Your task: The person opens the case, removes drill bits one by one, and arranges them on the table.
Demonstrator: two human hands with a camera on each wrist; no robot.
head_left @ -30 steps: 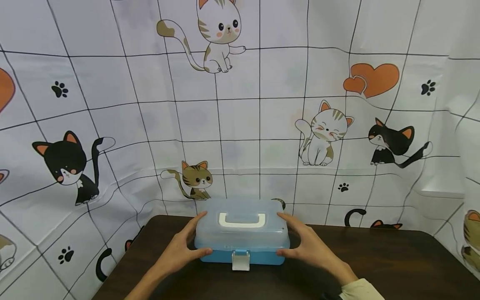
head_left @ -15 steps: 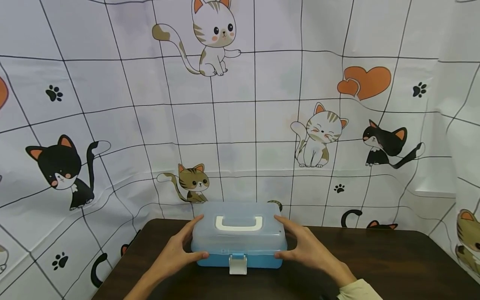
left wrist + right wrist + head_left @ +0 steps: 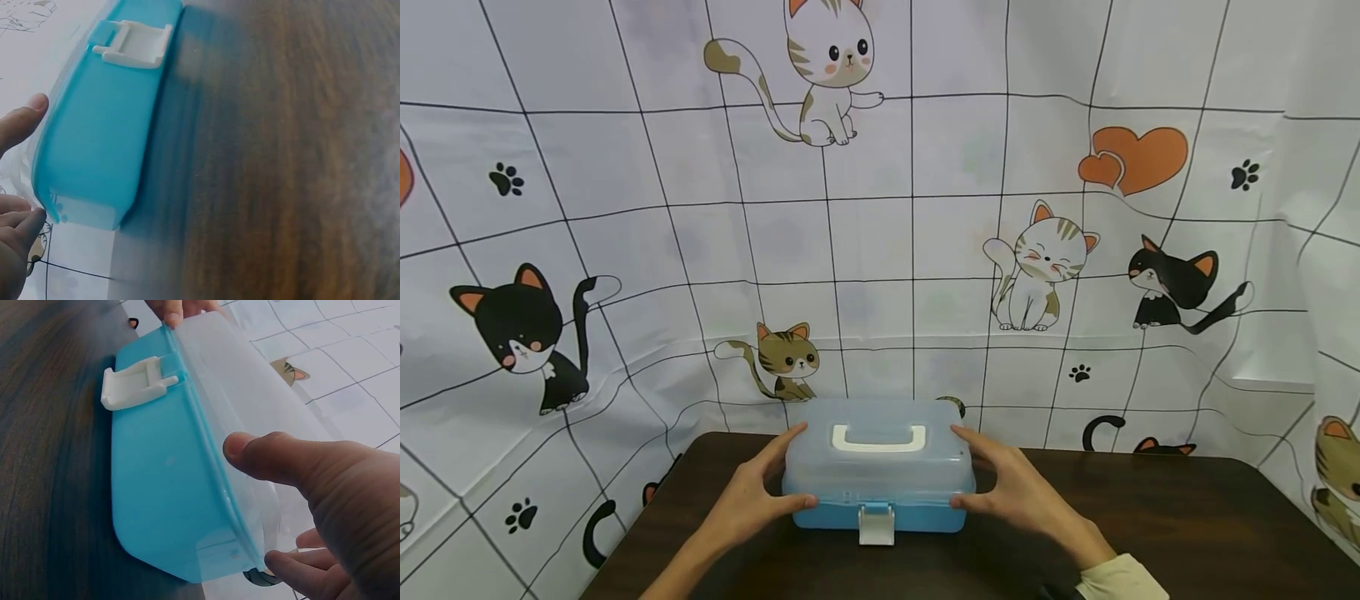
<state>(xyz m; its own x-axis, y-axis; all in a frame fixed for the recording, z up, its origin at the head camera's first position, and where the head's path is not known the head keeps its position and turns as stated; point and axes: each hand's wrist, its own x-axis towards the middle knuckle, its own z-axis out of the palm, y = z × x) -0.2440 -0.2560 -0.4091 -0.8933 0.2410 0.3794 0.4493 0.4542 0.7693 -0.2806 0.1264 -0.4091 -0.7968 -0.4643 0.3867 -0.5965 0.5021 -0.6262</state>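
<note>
A plastic storage box [image 3: 917,517] with a light-blue base and a clear, frosted lid [image 3: 880,479] sits near the table's far edge. Its white carry handle [image 3: 878,447] lies flat on top. On the front, the white latch [image 3: 132,384] sticks outward, away from the blue wall. My left hand [image 3: 748,500] grips the box's left end, thumb at the front along the lid seam, fingers round the side. At the opposite end my right hand [image 3: 1026,496] mirrors it, its thumb [image 3: 250,450] on the lid's front and fingertips by the lid's end rim. The lid rests on the base.
The dark wooden table [image 3: 1150,517] has rounded far corners. Behind and beside it hangs a white sheet [image 3: 880,242] with a black grid, cartoon cats, paw prints and hearts. A pale sleeve [image 3: 1122,577] covers the right wrist.
The whole head view shifts slightly as the camera moves. Both hands keep their places at the box's ends, and the box stays where it was.
</note>
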